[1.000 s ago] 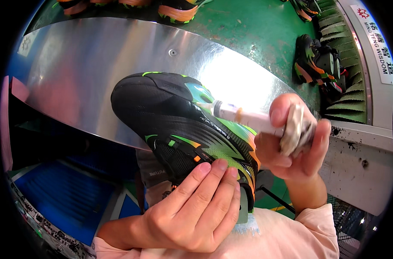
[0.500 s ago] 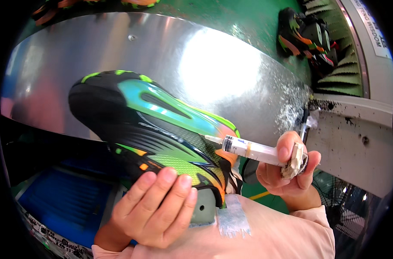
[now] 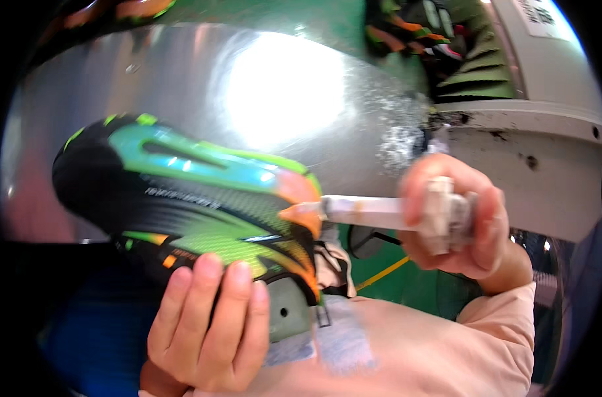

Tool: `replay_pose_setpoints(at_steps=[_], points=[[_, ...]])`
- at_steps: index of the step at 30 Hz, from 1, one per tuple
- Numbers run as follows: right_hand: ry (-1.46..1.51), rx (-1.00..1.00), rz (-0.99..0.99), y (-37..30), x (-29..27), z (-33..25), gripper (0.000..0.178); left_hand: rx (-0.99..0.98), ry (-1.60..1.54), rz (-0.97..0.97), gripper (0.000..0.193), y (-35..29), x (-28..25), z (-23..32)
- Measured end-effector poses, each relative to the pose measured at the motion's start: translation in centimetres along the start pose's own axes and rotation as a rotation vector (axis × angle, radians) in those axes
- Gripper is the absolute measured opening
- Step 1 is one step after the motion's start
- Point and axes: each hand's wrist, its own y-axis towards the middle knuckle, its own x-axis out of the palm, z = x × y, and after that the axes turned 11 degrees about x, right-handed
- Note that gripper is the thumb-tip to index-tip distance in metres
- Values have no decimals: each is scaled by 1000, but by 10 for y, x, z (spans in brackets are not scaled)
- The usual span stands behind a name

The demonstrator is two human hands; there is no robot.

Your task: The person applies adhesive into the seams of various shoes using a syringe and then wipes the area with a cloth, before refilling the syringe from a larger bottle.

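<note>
A shoe [image 3: 248, 228] with a black toe, green mesh side and a turquoise-to-orange sole lies tilted on its side in front of me. A grey-green last [image 3: 289, 324] with a dark hole fills its opening. My left hand [image 3: 212, 331] is closed around the shoe near its collar, thumb hidden. In my right hand [image 3: 486, 231] is a clear syringe [image 3: 367, 212], its rear end wrapped in dirty whitish material. The syringe tip points left at the orange heel part, along the line between sole and upper. Blur hides whether it touches.
A shiny metal worktop [image 3: 182, 79] spreads behind the shoe, with whitish residue [image 3: 403, 132] at its right end. More shoes [image 3: 413, 30] sit at the far right beside greenish ribbed strips [image 3: 476, 66]. A grey machine panel [image 3: 546, 159] stands on the right.
The whole view has shifted, so the shoe and worktop appear further left. Relative to the shoe, the syringe tip has moved toward the heel. Both hands keep their hold.
</note>
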Motion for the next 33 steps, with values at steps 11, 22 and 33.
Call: replay_pose_setpoints(at_steps=[11,22,33], points=[[-197,237,153,18,27,-59,51,38,-45,-27,12,8,-6,-4],[-451,238,95,19,44,-69,61,55,-44,26,13,4,-11,-2],[-613,168,254,19,59,-75,62,-23,-52,103,14,9,-14,3]])
